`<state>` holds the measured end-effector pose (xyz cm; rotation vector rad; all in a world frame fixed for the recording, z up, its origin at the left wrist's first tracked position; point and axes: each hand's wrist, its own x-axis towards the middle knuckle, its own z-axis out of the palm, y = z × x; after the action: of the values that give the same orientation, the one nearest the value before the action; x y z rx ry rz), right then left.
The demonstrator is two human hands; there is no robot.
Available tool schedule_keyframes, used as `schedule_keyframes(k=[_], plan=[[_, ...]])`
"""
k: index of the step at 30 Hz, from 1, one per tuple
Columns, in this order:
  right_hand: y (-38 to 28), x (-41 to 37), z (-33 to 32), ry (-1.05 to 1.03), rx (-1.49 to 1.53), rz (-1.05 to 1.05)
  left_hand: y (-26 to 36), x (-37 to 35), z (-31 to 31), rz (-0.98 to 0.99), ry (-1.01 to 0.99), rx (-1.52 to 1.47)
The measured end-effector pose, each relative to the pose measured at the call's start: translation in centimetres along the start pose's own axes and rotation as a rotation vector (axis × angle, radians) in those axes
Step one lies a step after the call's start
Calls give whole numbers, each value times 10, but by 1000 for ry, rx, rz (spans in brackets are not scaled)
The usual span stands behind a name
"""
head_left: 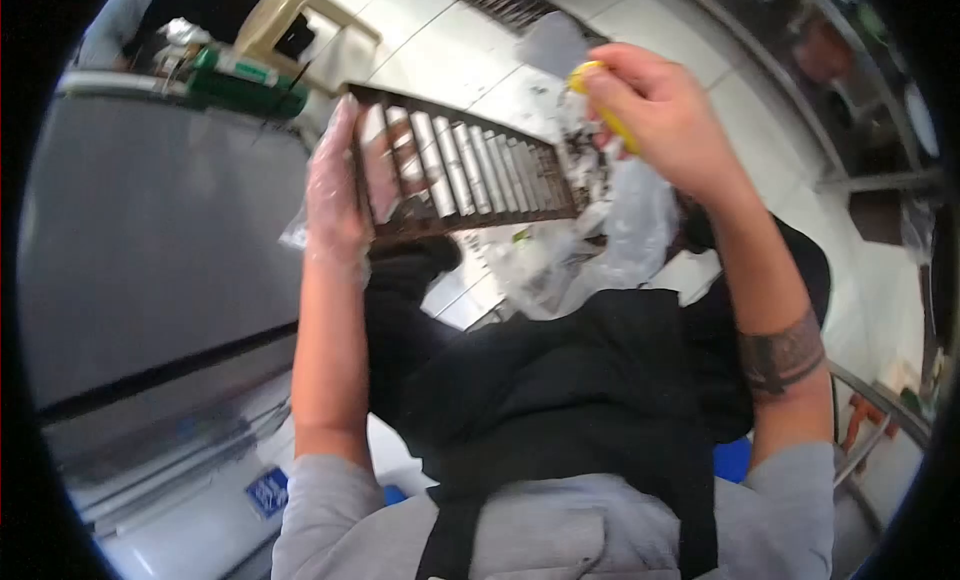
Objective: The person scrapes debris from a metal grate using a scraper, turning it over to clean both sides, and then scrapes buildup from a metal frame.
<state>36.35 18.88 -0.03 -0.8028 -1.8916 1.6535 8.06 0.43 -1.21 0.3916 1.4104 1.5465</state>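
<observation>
My left hand [338,185], in a clear plastic glove, grips the near end of a dark, grimy slatted metal grate [470,218]. The grate is held up at a tilt over the floor, and its far end reaches toward the middle of the view. In my right hand [655,110] is a yellow-handled scraper [553,46], its broad grey blade blurred and pointing up and left. The blade is raised above the grate's far end, apart from it. Below lies a clear plastic bag [640,215] with dark bits of grime around it.
A grey-topped counter or appliance [165,220] fills the left side. At its back edge lies a green bottle [245,80], near a beige plastic stool [345,25]. Another person's sleeve [120,25] shows at upper left. Metal shelving [880,180] stands right, above white floor tiles [430,40].
</observation>
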Motion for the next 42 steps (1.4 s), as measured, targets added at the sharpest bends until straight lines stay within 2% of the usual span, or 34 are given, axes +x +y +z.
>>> schedule_keyframes(k=[1, 4, 6, 7, 9, 13, 15, 17, 22, 25, 27, 28, 31, 35, 39, 42], plan=[[1, 1, 1, -18, -42, 2, -2, 3, 5, -26, -73, -105], [13, 4, 9, -80, -162, 78, -8, 1, 16, -25, -80, -213], [30, 8, 16, -219, -229, -97, -17, 6, 14, -19, -95, -237], [20, 6, 26, -231, -236, -91, -9, 2, 10, -15, -109, -252], [30, 0, 38, -288, -269, -239, -13, 9, 12, -41, -63, -273], [20, -20, 63, -435, -289, -274, -15, 15, 9, -59, -40, -264], [16, -30, 74, -439, -277, -275, -17, 17, 5, -79, -23, -263], [17, -38, 84, -405, -210, -182, -17, 16, 5, -70, -18, -257], [27, -55, 99, -324, -249, -266, -22, 17, 13, -76, -11, -322], [20, -61, 105, -275, -275, -233, -26, 17, 15, -32, 51, -335], [18, -57, 110, -255, -293, -248, -25, 16, 16, -28, 48, -306], [18, -52, 114, -227, -307, -261, -25, 14, 13, -25, -39, -302], [20, -37, 115, -241, -347, -305, -27, 9, 22, 30, 38, -287], [13, -57, 112, -271, -416, -296, -31, 12, 7, -25, -32, -357], [16, -31, 121, -250, -508, -335, -3, -6, 47, -62, 122, -334], [6, -42, 116, -298, -514, -301, -15, 9, 28, -97, 96, -325]])
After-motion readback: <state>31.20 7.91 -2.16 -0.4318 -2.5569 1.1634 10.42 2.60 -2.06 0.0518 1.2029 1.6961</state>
